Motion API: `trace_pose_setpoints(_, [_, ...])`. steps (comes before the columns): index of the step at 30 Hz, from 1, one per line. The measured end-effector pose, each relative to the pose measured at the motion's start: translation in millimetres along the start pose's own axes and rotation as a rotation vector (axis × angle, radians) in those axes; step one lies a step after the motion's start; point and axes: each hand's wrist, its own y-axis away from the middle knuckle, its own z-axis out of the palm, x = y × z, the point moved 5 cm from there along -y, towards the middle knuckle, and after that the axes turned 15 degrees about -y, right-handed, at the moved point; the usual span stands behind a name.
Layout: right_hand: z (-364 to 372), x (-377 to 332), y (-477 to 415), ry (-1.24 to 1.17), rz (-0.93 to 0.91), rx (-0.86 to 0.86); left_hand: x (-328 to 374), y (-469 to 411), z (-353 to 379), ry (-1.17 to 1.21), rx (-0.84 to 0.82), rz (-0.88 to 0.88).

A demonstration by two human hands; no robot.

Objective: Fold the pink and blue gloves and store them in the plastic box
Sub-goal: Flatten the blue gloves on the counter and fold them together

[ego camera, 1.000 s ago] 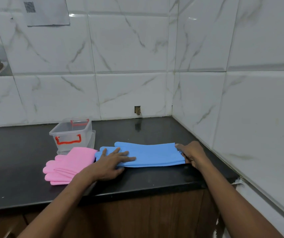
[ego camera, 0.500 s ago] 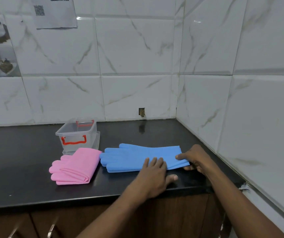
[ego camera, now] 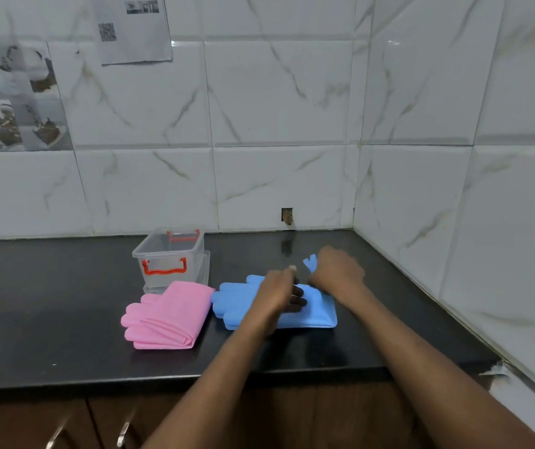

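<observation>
The blue gloves (ego camera: 237, 301) lie on the black counter with their fingers pointing left. My right hand (ego camera: 337, 273) grips their cuff end, lifted and bent over toward the left; a bit of blue sticks up above it. My left hand (ego camera: 279, 291) rests on the middle of the blue gloves, fingers curled against them. The pink gloves (ego camera: 169, 315) lie folded to the left, touched by neither hand. Behind them stands the clear plastic box (ego camera: 170, 254) with red handles, open at the top and apparently empty.
The black counter (ego camera: 49, 319) ends in a front edge close to me, with wooden cabinet doors below. Tiled walls close the back and the right side. The box seems to stand on its lid (ego camera: 207, 267). A paper sheet (ego camera: 131, 27) hangs on the wall.
My right hand has lifted the cuff end of the blue gloves and carried it leftward, so the gloves look shorter. My left hand moved from the counter's front edge onto their middle.
</observation>
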Motion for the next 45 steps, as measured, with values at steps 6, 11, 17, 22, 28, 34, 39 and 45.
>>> trace_pose_setpoints(6, [39.6, -44.0, 21.9, 0.251, -0.145, 0.012, 6.8, -35.6, -14.7, 0.003, -0.123, -0.149])
trace_pose_setpoints(11, [63.1, -41.1, 57.3, 0.179, -0.169, -0.062, -9.8, -45.2, -26.3, -0.196, 0.052, -0.189])
trace_pose_setpoints(17, [27.1, 5.3, 92.8, -0.075, -0.183, 0.191, -21.3, -48.9, -15.0, -0.065, 0.003, -0.227])
trace_pose_setpoints(22, [6.2, 57.1, 56.6, -0.319, -0.133, 0.176, -23.0, -48.5, -15.4, -0.05, 0.046, -0.202])
trace_pose_setpoints(28, [41.2, 60.7, 46.8, -0.265, -0.31, -0.054, -20.7, -48.6, -14.9, -0.153, 0.065, -0.155])
trace_pose_setpoints(34, [54.7, 65.3, 43.4, -0.118, -0.298, -0.132, 17.4, -30.5, -22.3, -0.985, 0.471, 0.201])
trace_pose_setpoints(39, [48.6, 63.5, 39.0, -0.176, -0.254, -0.125, 0.0, -17.2, -14.6, -1.242, 0.173, 0.336])
trace_pose_setpoints(45, [31.5, 61.2, 17.7, -0.389, 0.21, 0.034, -32.0, -4.8, -16.3, -1.174, 0.136, 0.39])
